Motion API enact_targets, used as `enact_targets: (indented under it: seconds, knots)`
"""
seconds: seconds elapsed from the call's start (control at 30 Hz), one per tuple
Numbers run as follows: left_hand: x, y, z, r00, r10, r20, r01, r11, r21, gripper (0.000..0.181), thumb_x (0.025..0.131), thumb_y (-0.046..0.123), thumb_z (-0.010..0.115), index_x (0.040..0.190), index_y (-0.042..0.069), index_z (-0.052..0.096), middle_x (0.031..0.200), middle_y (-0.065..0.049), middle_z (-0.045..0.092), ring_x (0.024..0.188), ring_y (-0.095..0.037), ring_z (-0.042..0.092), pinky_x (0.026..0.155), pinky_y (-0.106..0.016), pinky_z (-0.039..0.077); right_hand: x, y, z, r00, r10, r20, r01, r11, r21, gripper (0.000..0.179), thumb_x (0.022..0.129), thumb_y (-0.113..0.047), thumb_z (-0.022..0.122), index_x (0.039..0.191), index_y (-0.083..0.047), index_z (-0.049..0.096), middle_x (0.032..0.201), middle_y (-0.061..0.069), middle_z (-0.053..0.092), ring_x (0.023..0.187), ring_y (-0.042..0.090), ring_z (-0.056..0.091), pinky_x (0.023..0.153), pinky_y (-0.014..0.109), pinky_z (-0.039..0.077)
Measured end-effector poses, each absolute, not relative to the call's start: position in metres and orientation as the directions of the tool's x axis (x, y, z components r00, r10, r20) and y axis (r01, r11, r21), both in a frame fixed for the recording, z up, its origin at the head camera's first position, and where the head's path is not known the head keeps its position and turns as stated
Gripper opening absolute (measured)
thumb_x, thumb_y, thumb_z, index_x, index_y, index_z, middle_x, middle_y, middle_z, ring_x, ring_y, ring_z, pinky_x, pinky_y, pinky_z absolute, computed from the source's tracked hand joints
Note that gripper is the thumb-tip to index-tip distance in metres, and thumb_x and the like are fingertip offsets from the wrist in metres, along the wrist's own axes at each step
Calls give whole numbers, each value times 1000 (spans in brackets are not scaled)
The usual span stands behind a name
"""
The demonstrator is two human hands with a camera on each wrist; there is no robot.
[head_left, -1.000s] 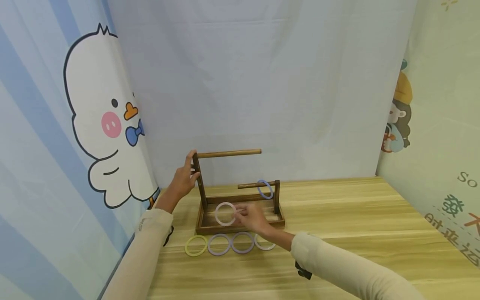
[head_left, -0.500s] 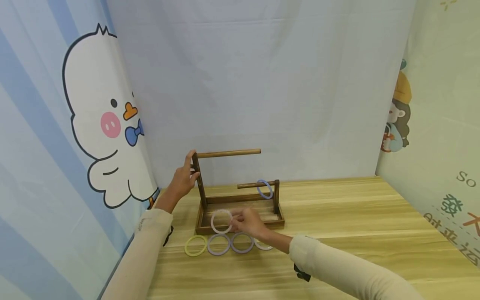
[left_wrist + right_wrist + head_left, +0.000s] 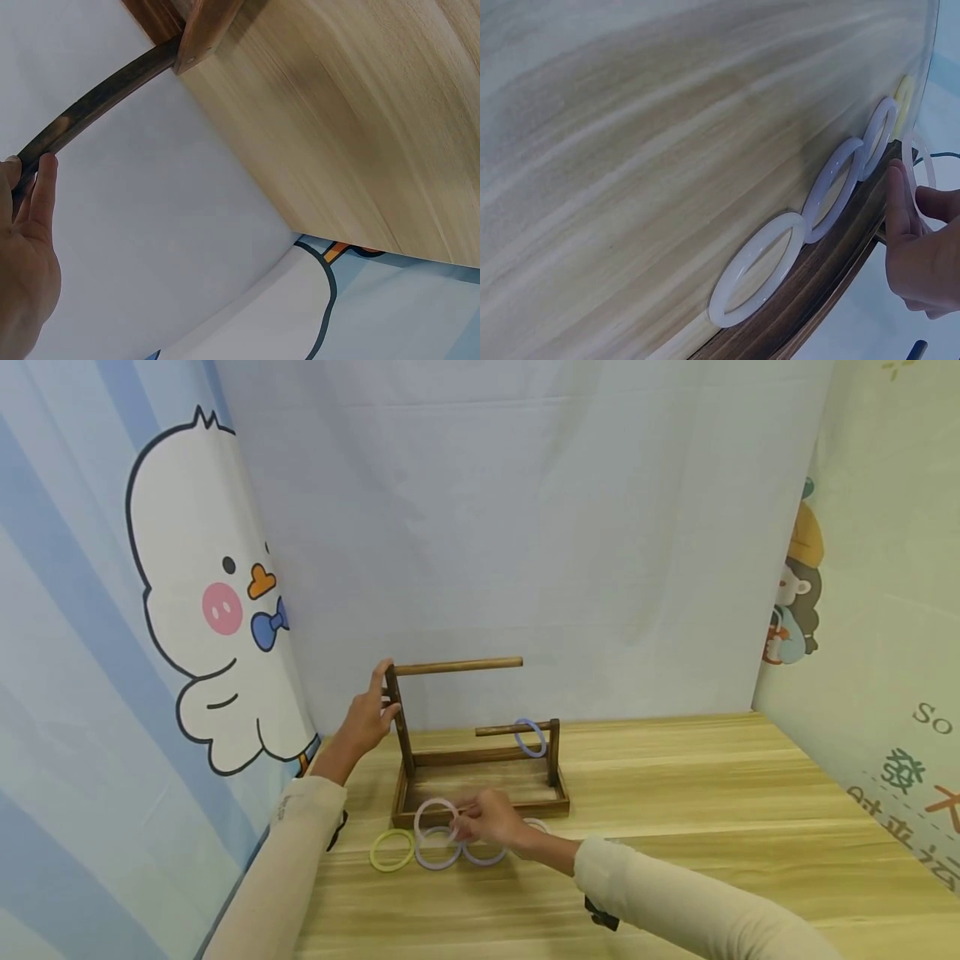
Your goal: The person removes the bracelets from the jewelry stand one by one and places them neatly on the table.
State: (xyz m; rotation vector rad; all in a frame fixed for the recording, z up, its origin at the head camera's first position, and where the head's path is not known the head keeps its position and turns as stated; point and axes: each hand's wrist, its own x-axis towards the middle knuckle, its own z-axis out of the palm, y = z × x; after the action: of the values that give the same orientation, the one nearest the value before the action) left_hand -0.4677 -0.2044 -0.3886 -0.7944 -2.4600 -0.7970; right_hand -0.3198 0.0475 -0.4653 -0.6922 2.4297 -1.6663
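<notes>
My left hand (image 3: 367, 720) grips the upper end of the left post (image 3: 405, 739) of a dark wooden bracelet stand; the left wrist view shows fingers and thumb round that post (image 3: 97, 96). Between thumb and fingers, my right hand (image 3: 491, 821) pinches a pale pink bangle (image 3: 435, 802), held up in front of the stand's tray. It overlaps a lavender bangle (image 3: 438, 867) in the head view. In the same row lie a yellow bangle (image 3: 392, 869), a second lavender bangle (image 3: 484, 862) and a white bangle (image 3: 731, 289), which my right hand partly hides in the head view.
A blue bangle (image 3: 538, 745) hangs on the stand's short lower bar (image 3: 495, 732). Above it, the long upper bar (image 3: 465, 667) carries nothing. The row lies along the tray's front rim (image 3: 551, 808) on the wood-grain table (image 3: 675, 827). Curtains (image 3: 525, 527) enclose the back and sides.
My right hand has brought the pink bangle down and to the left, from over the tray to the row in front. The left hand keeps its grip on the post.
</notes>
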Motion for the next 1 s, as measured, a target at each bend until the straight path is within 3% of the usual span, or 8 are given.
enact_targets:
  seconds: [0.13,0.37,0.6,1.0]
  knots:
    - [-469,-205,-389,-748,384,541,629,671,394,79,102,-3,62,161,12,13,118,-37,66,101,-51,70,84,-58,60,-318,45,-465,-870,-461,172,-331,289,-898,26,96,14,62,121,22,63,98,33,73,82,49,74,71,51,64]
    - [-473,-206,-390,-747,384,542,629,672,391,78,101,-3,64,161,9,15,115,-36,67,99,-50,70,83,-58,60,-316,41,-472,-869,-477,135,-318,327,-890,25,95,10,68,118,20,66,97,29,75,78,42,76,62,33,64]
    - [-472,-205,-391,-749,382,542,627,673,392,79,101,-3,63,161,11,14,115,-36,67,100,-50,70,83,-59,60,-310,36,-478,-864,-489,121,-342,392,-854,29,93,5,74,119,16,68,84,21,77,71,35,77,59,31,63]
    - [-468,-203,-388,-772,365,521,599,691,405,80,102,-2,62,162,12,12,123,-37,64,102,-51,70,84,-59,59,-300,29,-477,-858,-512,32,-228,326,-917,34,94,3,73,125,16,65,81,23,76,72,42,76,62,36,64]
